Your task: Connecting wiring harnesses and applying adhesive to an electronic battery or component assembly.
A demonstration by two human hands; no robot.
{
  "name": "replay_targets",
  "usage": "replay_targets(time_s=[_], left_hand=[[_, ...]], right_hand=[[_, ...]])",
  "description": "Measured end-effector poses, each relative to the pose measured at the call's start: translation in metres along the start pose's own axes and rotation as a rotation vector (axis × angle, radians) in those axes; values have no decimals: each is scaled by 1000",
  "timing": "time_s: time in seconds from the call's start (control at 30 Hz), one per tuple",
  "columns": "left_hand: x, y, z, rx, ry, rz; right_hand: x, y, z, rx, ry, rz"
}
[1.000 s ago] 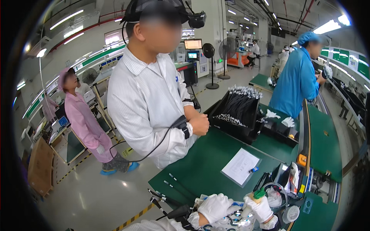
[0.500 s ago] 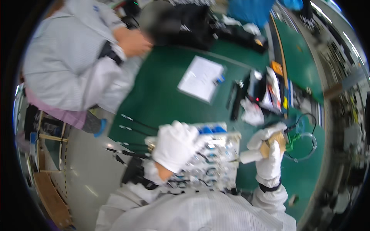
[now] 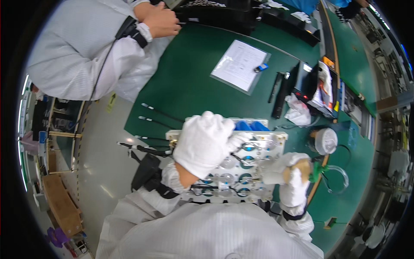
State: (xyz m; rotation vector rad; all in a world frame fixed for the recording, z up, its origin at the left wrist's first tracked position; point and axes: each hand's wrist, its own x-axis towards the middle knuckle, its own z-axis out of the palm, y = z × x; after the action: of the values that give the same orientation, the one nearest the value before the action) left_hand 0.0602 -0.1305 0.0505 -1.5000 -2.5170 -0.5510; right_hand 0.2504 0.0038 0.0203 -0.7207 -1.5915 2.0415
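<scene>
A white fixture tray (image 3: 277, 137) lies before me, with rows of clear round parts and blue-ringed pieces. My left hand (image 3: 204, 144), in a white glove, rests over its upper left part with bent fingers. What those fingers hold, if anything, is hidden. Black cables (image 3: 157, 121) with pale ends stick out to the left of that hand. My right hand (image 3: 295, 177), also gloved, is closed around a tan-wrapped dispensing syringe (image 3: 302, 168). The syringe has a green fitting (image 3: 317, 171) and a clear tube (image 3: 343, 181); its pale front end reaches over the tray's right side.
Blue pieces (image 3: 251, 125) line the tray's far edge. A clear tub (image 3: 325, 141) stands at right, near a crumpled white bag (image 3: 298, 111) and a black device (image 3: 303, 82). A sleeved paper sheet (image 3: 239, 65) lies farther back. Another person's hand (image 3: 161, 21) is at upper left.
The right hand with the syringe has moved nearer, over the tray's right edge, uncovering the clear tub. The left hand stays on the tray. The whole view has shifted slightly.
</scene>
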Motion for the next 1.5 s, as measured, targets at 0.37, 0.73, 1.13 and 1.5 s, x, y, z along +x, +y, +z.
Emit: replay_targets(time_s=[0.37,0.73,1.13,1.5], left_hand=[[7,-1,-2,12,-49,-4],[3,1,1,10,-38,-16],[5,0,2,32,-52,-15],[1,3,-1,11,-10,-11]], right_hand=[[8,2,4,89,-13,-6],[6,5,1,138,6,17],[6,5,-4,95,-11,18],[25,-36,24,-236,-141,48]])
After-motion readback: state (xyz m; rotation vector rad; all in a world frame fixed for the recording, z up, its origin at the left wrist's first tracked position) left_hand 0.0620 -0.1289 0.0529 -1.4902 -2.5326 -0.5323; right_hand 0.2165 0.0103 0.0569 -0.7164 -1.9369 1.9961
